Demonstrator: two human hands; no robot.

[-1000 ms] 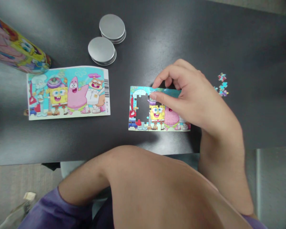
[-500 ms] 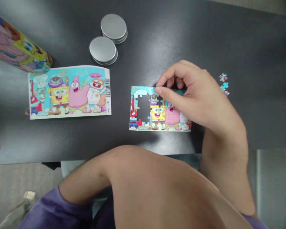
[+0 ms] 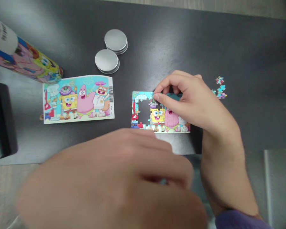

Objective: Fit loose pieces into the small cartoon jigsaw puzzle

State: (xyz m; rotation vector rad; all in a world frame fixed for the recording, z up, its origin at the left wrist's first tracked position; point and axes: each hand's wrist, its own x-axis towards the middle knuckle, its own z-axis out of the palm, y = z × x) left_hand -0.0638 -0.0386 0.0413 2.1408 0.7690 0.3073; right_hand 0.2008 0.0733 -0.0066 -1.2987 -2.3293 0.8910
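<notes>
A small cartoon jigsaw puzzle lies flat on the black table, with a dark gap in its left part. My right hand rests over its right half. Thumb and forefinger are pinched on a puzzle piece in the top row, just right of the gap. My left hand fills the foreground, very close to the camera and blurred. Its fingers look curled, and I cannot tell whether it holds anything. A few loose pieces lie right of my right hand.
A printed reference picture lies left of the puzzle. Behind it a colourful cartoon tube lies on its side. Two round metal lids sit at the back. A black object stands at the left edge. The table's near edge runs under my hands.
My left arm rose from resting low and the hand now blurs across the foreground. The view shifted slightly. My right hand stays at the puzzle's top row.
</notes>
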